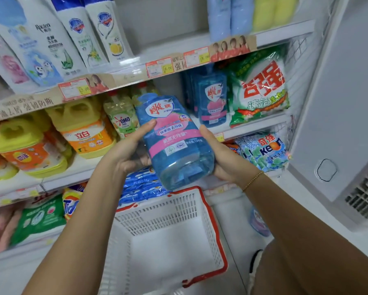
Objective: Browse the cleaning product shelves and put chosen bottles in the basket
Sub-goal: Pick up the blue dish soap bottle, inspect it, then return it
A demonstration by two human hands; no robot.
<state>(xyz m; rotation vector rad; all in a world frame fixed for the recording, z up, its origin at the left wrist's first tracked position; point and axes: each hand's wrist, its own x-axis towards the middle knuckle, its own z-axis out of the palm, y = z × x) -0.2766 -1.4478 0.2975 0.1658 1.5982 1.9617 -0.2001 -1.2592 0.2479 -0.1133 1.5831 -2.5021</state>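
Head view: the blue bottle [174, 143], tilted with its base toward the camera, is gripped between both sets of fingers [150, 125]. The left hand [127, 151] lays its thumb across the pink label. The right hand [220, 155] wraps the opposite side near the base. Directly beneath the fingers is the white basket [157, 213], and beyond them a matching bottle [213, 103] stands on the shelf [253, 127].

I have both bare arms stretched forward and up. My left grip [129, 151] curls round one side of the bottle [179, 160], thumb laid across its front; my right grip [220, 159] cups the opposite side.
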